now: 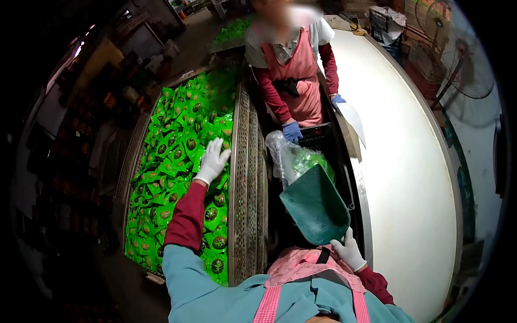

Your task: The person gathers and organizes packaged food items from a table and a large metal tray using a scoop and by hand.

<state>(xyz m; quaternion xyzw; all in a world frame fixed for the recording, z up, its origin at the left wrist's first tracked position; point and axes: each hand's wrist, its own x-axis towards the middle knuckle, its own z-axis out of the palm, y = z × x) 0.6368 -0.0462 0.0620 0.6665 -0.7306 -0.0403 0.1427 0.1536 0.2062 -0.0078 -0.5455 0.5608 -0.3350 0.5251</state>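
Note:
My left hand (pixel 213 161), in a white glove, reaches over a bin full of green packets (pixel 175 153). Its fingers are stretched out, and it holds nothing; whether it touches the packets I cannot tell. Low on the right, my right hand (pixel 350 251), gloved in white too, is closed at the near end of a dark green scoop (pixel 316 207). The scoop is tilted with its wide mouth away from me, and no packets show in it. Just beyond it, a clear plastic bag (pixel 293 156) with green contents sits at a black crate (pixel 316 138).
A co-worker (pixel 296 75) in a pink apron stands across from me, one blue-gloved hand by the bag, the other near a white sheet-like piece (pixel 353 124). A perforated metal wall (pixel 249 177) edges the bin. A long white table (pixel 412 199) runs along the right, beside a fan (pixel 463 67).

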